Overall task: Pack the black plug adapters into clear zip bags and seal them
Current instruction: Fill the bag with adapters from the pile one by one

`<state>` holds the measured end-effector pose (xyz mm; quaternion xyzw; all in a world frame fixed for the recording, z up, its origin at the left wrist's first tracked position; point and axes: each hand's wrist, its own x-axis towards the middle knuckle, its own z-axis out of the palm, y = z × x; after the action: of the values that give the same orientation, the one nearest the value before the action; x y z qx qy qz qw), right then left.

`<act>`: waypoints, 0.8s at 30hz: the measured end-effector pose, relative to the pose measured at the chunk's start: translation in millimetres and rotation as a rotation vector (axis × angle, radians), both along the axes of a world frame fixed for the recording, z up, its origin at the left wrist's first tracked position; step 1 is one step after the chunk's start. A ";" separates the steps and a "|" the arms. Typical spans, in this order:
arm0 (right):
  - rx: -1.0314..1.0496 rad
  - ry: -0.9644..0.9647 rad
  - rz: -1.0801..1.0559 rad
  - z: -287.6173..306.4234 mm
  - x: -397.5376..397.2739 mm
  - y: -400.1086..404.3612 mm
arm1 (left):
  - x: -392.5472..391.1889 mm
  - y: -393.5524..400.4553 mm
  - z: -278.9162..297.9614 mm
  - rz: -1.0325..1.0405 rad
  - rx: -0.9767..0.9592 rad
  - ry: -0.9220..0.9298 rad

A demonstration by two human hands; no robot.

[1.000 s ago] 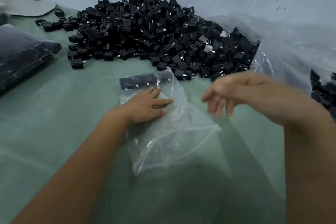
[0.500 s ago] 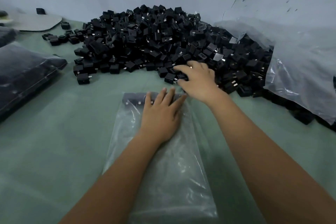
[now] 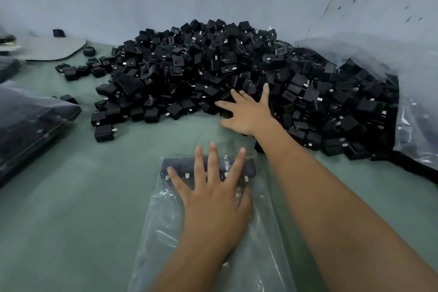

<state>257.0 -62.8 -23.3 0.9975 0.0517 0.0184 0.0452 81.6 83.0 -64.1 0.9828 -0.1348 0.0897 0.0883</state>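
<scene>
A clear zip bag (image 3: 213, 232) is laid flat on the green table (image 3: 71, 220), with a row of black plug adapters (image 3: 248, 168) inside at its far end. It is pressed down by the left hand (image 3: 213, 201), fingers straight and spread over that row, nothing gripped. The right hand (image 3: 248, 114) is laid with fingers splayed on the near edge of the large adapter pile (image 3: 213, 71); nothing is seen to be held. Filled bags (image 3: 30, 123) are seen at the left.

Both forearms are bare to the frame's edge with no sleeve showing, and the left hand (image 3: 213, 199) and right hand (image 3: 248, 114) are bare too.
</scene>
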 end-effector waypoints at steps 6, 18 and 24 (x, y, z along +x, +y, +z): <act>0.153 0.014 -0.134 -2.3 -42.5 -40.5 | 9.8 2.5 0.8 0.023 0.054 0.043; 0.269 0.009 -0.218 2.1 -157.4 -120.3 | 73.2 -47.8 10.5 0.020 0.025 0.074; 0.427 -0.421 -0.230 9.6 -188.6 -100.2 | 79.0 -59.2 37.6 -0.056 -0.503 0.045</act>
<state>68.5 -163.0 -13.7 0.9580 -0.0770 0.2297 -0.1535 160.6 23.8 -26.6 0.9276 -0.1334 0.0960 0.3354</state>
